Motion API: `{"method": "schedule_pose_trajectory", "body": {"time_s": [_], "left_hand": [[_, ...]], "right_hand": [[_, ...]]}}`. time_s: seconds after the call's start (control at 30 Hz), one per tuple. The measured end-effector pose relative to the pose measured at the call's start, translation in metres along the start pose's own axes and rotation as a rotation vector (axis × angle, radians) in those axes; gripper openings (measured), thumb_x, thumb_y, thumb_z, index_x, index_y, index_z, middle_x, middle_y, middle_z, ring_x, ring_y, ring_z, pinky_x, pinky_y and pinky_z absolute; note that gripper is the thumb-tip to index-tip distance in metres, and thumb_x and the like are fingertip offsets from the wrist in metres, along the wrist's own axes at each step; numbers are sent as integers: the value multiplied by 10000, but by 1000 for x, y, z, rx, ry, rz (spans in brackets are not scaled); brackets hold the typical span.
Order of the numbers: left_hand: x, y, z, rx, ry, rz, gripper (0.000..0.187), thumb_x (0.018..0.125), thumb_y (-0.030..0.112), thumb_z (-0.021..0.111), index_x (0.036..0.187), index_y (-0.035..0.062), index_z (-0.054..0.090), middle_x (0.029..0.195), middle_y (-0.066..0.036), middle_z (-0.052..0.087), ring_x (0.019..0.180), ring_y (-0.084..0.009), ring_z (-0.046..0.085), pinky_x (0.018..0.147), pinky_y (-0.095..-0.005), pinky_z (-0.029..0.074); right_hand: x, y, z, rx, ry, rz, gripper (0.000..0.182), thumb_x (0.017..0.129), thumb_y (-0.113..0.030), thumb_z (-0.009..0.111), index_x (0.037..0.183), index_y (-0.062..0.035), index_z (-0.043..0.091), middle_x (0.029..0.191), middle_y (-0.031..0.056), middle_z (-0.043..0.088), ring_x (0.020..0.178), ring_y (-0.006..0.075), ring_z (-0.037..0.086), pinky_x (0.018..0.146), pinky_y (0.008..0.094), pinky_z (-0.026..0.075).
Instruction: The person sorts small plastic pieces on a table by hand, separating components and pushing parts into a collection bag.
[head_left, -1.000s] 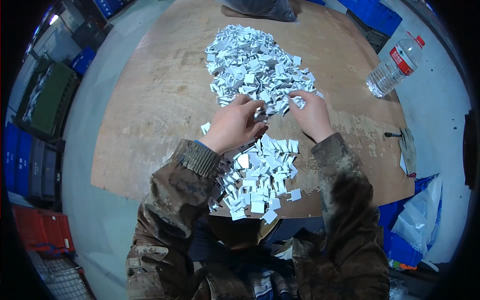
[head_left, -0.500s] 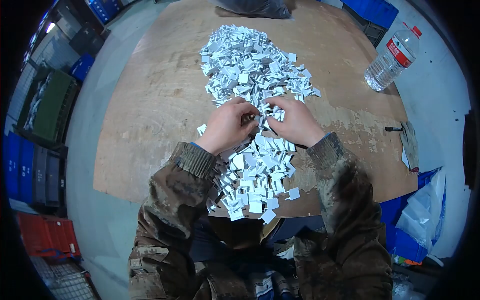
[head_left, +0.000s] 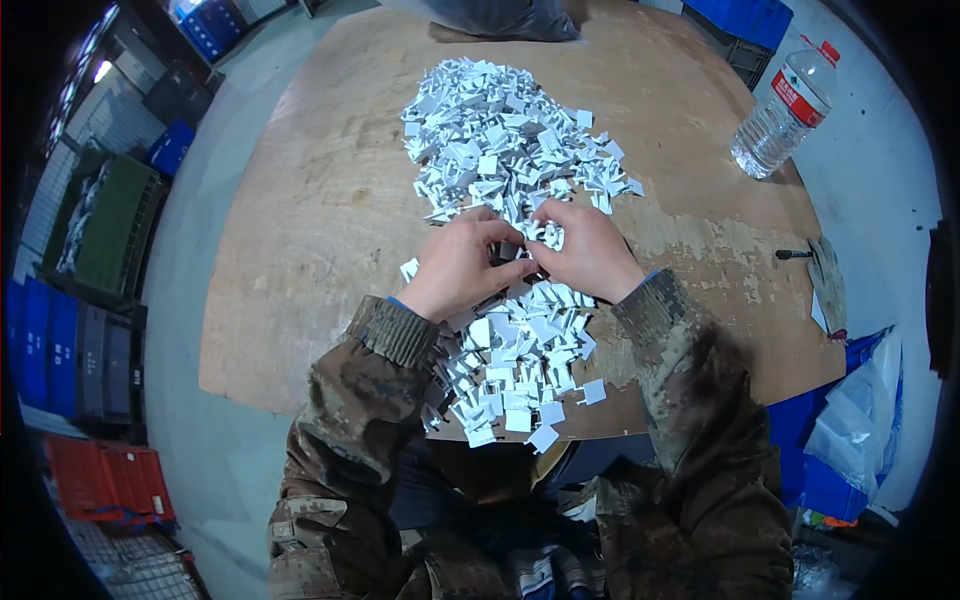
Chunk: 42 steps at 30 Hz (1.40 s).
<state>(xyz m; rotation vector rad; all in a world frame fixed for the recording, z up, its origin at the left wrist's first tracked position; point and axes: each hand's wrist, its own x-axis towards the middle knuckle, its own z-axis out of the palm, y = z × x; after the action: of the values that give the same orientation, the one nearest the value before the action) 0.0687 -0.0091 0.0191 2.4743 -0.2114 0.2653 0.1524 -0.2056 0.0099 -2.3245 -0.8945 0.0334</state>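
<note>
Small white plastic pieces with flat square faces and thin stems lie in a large far heap (head_left: 490, 140) and a nearer heap (head_left: 515, 350) on the wooden table. Between the heaps, my left hand (head_left: 465, 260) has thumb and fingers curled together, closed at the fingertips. My right hand (head_left: 585, 250) faces it, also closed, with white pieces (head_left: 546, 236) showing inside its curled fingers. The fingertips of both hands meet or nearly meet. What lies right between them is partly hidden by the fingers.
A water bottle (head_left: 785, 112) with a red label stands at the table's right side. A black marker (head_left: 793, 254) lies near the right edge. A dark bag (head_left: 500, 15) rests at the far end. Blue crates (head_left: 45, 340) and a red crate (head_left: 108, 480) stand at left on the floor.
The left thumb has moved in towards the right fingertips, and the small piece seen between the hands earlier is now mostly covered. The whole view has shifted slightly.
</note>
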Motion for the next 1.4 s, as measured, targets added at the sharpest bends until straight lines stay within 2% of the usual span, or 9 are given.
{"method": "schedule_pose_trajectory", "body": {"time_s": [0.13, 0.27, 0.47, 0.63, 0.77, 0.93, 1.13, 1.27, 1.4], "left_hand": [[-1, -8, 4, -60, -4, 35, 174, 932, 222, 737, 969, 60, 789, 860, -71, 671, 709, -238, 638, 650, -357, 521], [1, -13, 9, -57, 22, 37, 164, 922, 174, 721, 1001, 47, 789, 882, -88, 688, 723, -241, 649, 668, -352, 536], [2, -10, 1, -152, 0, -8, 126, 945, 71, 694, 1031, 16, 767, 938, -82, 703, 734, -181, 624, 677, -302, 531], [2, -24, -15, -560, -7, -319, 170, 847, 72, 712, 996, 10, 763, 943, -127, 719, 744, -259, 654, 703, -352, 556], [-3, -29, -26, -277, -151, -177, 184, 833, 25, 725, 1012, -10, 747, 923, -89, 706, 749, -214, 631, 710, -309, 546], [-1, -30, -28, -21, -221, -29, 203, 803, 49, 741, 1000, -4, 749, 936, -93, 692, 772, -233, 628, 737, -332, 549], [-4, -21, -30, -40, -193, -33, 197, 794, 75, 759, 979, 8, 752, 944, -97, 680, 790, -239, 626, 750, -349, 546], [-6, -21, -28, -25, -197, -85, 211, 793, 184, 795, 950, 48, 757, 873, -86, 711, 764, -281, 668, 712, -384, 556], [-6, -2, -31, 83, -209, -80, 209, 819, 174, 825, 940, 25, 743, 886, -76, 689, 738, -239, 633, 704, -349, 539]], "right_hand": [[-1, -1, -1, -24, 22, 53, 336, 814, -161, 771, 1133, -69, 718, 1018, 113, 731, 855, 322, 693, 765, 401, 553], [3, 10, 8, -104, 149, -171, 298, 827, -206, 757, 1089, -85, 680, 984, 109, 678, 899, 331, 678, 761, 441, 543], [8, 13, 12, -61, 129, -225, 292, 841, -218, 765, 1090, -100, 671, 1081, 80, 636, 1004, 300, 646, 827, 415, 543], [12, 19, 18, -175, 117, -254, 275, 851, -234, 774, 1085, -124, 680, 1086, 66, 613, 1021, 278, 617, 864, 400, 532], [11, 17, 20, -132, 167, -335, 237, 857, -242, 776, 1033, -123, 673, 1072, 70, 607, 1009, 273, 607, 853, 392, 524], [12, 19, 24, -142, 188, -383, 226, 864, -246, 765, 991, -110, 638, 1007, 62, 614, 981, 265, 615, 826, 388, 519], [10, 10, 19, -197, 154, -262, 221, 874, -253, 747, 970, -101, 619, 945, 61, 627, 918, 280, 634, 784, 406, 524], [7, 12, 23, -203, 260, -262, 192, 857, -186, 735, 1002, -94, 648, 927, 53, 643, 845, 269, 628, 756, 379, 517], [3, 13, 18, -249, 218, -266, 194, 851, -181, 727, 1004, -92, 648, 954, 59, 661, 836, 277, 638, 735, 384, 520]]}}
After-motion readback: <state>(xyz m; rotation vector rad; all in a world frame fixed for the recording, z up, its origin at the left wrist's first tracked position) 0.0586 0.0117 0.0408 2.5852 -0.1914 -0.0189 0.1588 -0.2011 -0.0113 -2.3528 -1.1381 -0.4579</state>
